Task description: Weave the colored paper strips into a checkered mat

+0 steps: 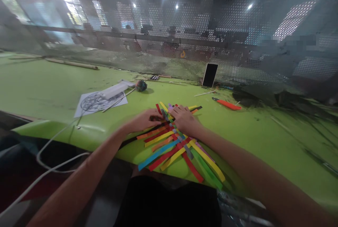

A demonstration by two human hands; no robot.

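Observation:
A crossing weave of coloured paper strips [174, 147] in yellow, red, blue, green, orange and black lies on the green table [39, 82] near its front edge. My left hand [144, 120] rests on the weave's upper left part, its fingers curled down on the strips around a dark strip. My right hand [185, 118] lies just beside it on the upper middle of the weave, fingers pressed down on the strips. The two hands almost touch. Motion blur hides the fingertips.
An orange-handled cutter [227, 104] lies to the right behind the weave. A dark phone [210, 74] leans on the perforated screen at the back. At the left lie a printed sheet [97, 103], a white box [114, 90] and a small dark ball [141, 85]. White cables [52, 156] hang at the front left.

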